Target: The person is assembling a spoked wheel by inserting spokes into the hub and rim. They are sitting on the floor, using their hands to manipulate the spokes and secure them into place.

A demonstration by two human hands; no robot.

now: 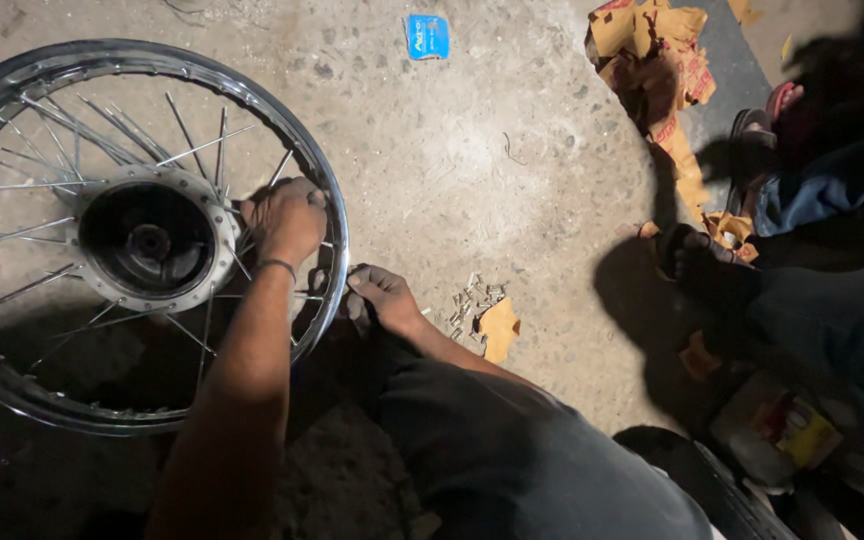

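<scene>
One spoked wheel (142, 235) lies flat on the concrete floor (472, 150), filling the left of the frame, with its dark hub (147, 240) at the centre. The left hand (290, 218) is curled over the spokes (202, 150) between hub and rim; what its fingers pinch is hidden. The right hand (380, 292) is closed at the rim's outer edge, lower middle of the frame, fingertips together as if on something small, too tiny to make out.

Just right of it sits one loose heap of small metal pieces (472, 298) by a cardboard scrap (499, 328). They could scatter or get lost in the dim light if knocked. A spoke could bend if forced.

Also visible: one blue packet (428, 36) at top centre, torn cardboard (652, 60) at upper right, and another person's sandalled foot (762, 120).
</scene>
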